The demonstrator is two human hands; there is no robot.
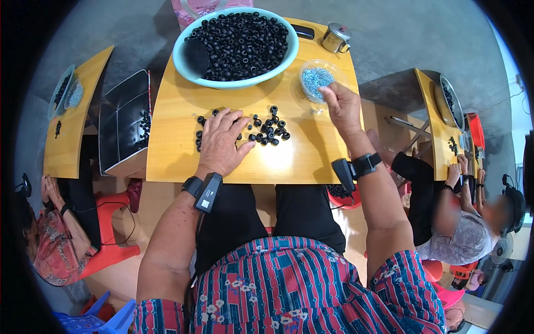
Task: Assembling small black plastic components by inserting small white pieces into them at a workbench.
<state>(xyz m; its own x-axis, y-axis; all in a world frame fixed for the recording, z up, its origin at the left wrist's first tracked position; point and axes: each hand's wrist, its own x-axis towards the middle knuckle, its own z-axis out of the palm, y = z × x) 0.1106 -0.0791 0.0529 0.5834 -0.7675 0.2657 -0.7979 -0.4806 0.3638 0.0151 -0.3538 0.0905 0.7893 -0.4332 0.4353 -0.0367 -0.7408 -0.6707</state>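
My left hand point(221, 142) lies palm down on the yellow table point(311, 161), fingers stretched out. Small black ring-shaped pieces point(270, 132) are scattered beside it, and a few more show at its left edge. What lies beneath the palm is hidden. Over at the right, my right hand point(343, 108) is closed in a pinch at the near rim of a clear round tub point(303, 83). Tiny blue pieces point(317, 78) fill the tub. Whatever the pinched fingers hold, if anything, is too small to make out.
A large pale-blue basin point(233, 85) heaped with black rings point(250, 47) stands at the back, a dark round object among them. Near it are a lidded metal cup point(337, 38) and a black object point(303, 32). An open box point(125, 119) stands left; people sit at tables on both sides.
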